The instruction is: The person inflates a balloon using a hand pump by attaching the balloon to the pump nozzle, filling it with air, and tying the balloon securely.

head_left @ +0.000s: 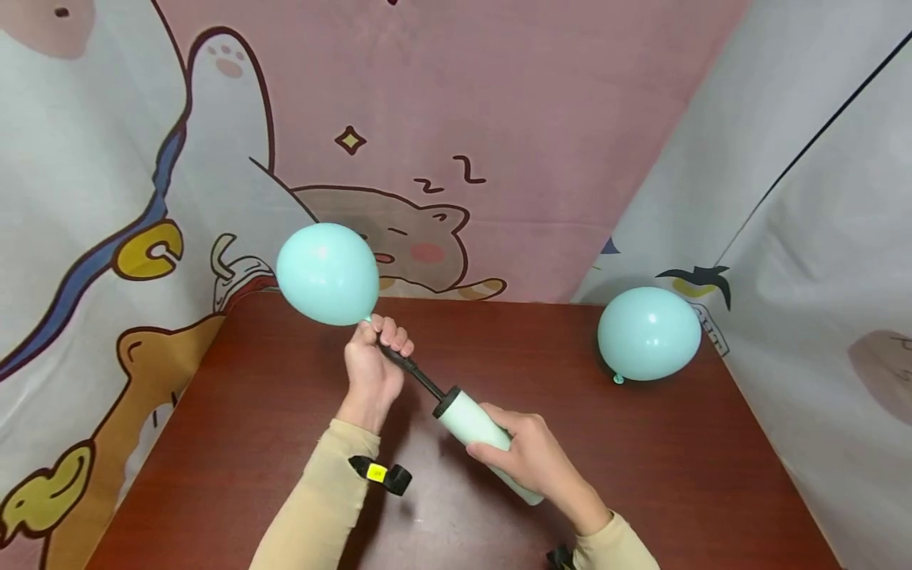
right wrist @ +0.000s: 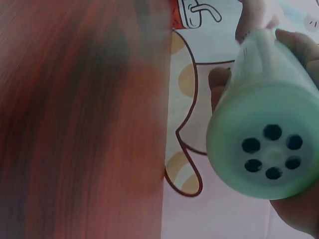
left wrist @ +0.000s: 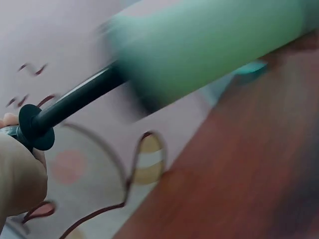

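Note:
An inflated pale turquoise balloon (head_left: 328, 274) sits on the front end of a hand balloon pump (head_left: 470, 419). My left hand (head_left: 374, 360) pinches the balloon's neck against the pump's black end, its fingers curled around both. From there a black rod (head_left: 424, 380) runs into the mint-green barrel, with a good length of it exposed. My right hand (head_left: 534, 455) grips that barrel near its middle. In the right wrist view the barrel's round base (right wrist: 274, 152) faces the camera, showing several dark holes. The left wrist view shows the barrel (left wrist: 214, 50) blurred.
A second turquoise balloon (head_left: 649, 333), its neck closed, rests at the back right of the brown table (head_left: 285, 443). Cartoon-printed cloth (head_left: 541, 142) stands behind the table and along its sides. A black wrist strap (head_left: 381, 473) is on the left sleeve.

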`<state>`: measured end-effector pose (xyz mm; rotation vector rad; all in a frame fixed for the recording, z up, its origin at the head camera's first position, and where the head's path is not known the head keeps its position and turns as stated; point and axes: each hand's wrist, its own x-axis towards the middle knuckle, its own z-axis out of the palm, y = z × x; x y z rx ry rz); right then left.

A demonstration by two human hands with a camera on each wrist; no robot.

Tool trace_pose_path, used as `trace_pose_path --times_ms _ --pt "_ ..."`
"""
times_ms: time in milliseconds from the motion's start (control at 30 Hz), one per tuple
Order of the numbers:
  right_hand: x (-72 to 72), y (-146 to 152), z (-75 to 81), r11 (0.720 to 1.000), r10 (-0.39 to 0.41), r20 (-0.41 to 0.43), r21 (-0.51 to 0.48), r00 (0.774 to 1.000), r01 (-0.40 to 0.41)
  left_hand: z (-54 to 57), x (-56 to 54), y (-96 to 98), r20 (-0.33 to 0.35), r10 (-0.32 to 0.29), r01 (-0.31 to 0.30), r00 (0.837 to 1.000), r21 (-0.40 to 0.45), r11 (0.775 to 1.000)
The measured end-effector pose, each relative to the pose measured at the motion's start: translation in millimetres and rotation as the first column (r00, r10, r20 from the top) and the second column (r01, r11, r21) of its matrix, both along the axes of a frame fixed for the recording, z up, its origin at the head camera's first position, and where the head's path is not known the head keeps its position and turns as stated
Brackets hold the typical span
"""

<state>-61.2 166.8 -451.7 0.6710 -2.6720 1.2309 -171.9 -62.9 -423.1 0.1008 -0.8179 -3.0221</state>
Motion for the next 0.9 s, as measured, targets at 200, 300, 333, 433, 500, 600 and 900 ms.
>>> trace_pose_path --times_ms 200,300,333,433,500,600,900 --pt "-7.1 -13 -0.8 0.997 -0.07 0.028 -0.011 0.997 0.071 -10.3 15.7 29.7 0.002 -0.072 0.072 0.997 -0.079 0.994" --pt "-5.8 -12 -1.3 0.997 -0.075 0.03 -0.026 0.997 0.076 -10.7 17.8 31.1 0.004 -0.054 0.054 0.999 -0.078 0.995" --pt "-5.3 -11 -2.0 0.997 -0.072 0.032 -0.025 0.997 0.073 -10.2 17.9 30.1 0.007 -0.05 0.05 0.999 -0.077 0.996" --pt "-2.7 -8 -3.8 0.998 -0.056 0.035 -0.034 0.998 0.058 -6.8 15.8 23.9 0.021 -0.043 0.045 0.999 -0.082 0.996" --pt "-0.1 -3 -5.6 0.998 -0.047 0.039 -0.032 0.998 0.049 -2.8 11.8 16.9 0.03 -0.031 0.034 0.999 -0.08 0.996" --pt "4.6 6 -8.1 0.999 -0.034 0.049 -0.036 0.998 0.036 4.7 1.3 1.2 0.039 0.015 -0.012 0.999 -0.069 0.998" --pt "9.8 25 -14.2 0.999 0.009 0.042 -0.041 0.999 -0.007 10.4 -21.2 -36.5 0.076 0.13 -0.129 0.989 -0.018 0.991"
